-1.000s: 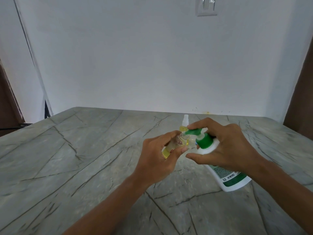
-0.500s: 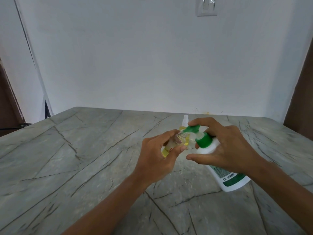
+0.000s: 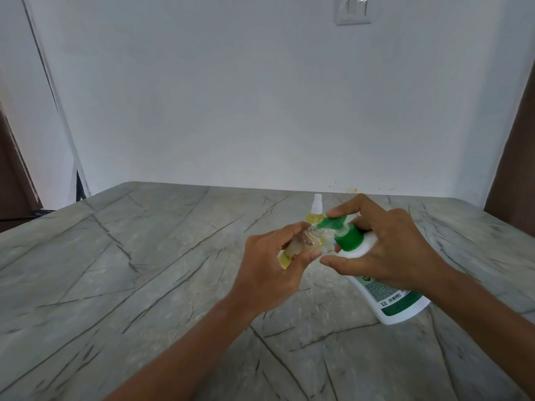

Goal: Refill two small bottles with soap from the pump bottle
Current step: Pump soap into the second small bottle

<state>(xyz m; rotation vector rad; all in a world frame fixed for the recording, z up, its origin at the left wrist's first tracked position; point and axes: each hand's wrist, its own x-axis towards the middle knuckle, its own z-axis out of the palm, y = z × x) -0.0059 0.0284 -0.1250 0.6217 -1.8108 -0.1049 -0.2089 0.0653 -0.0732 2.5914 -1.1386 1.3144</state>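
Two limbs are in view. The left hand (image 3: 269, 267) and right hand (image 3: 388, 250) are bare. The left forearm (image 3: 185, 351) and right forearm (image 3: 492, 322) are bare along their whole visible length, down to the lower frame edge. The fingernails are short and plain, as on the left thumbnail (image 3: 314, 254).

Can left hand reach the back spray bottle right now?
Probably not: left hand grips the open bottle against the pump bottle, and both sit right in front of the spray bottle.
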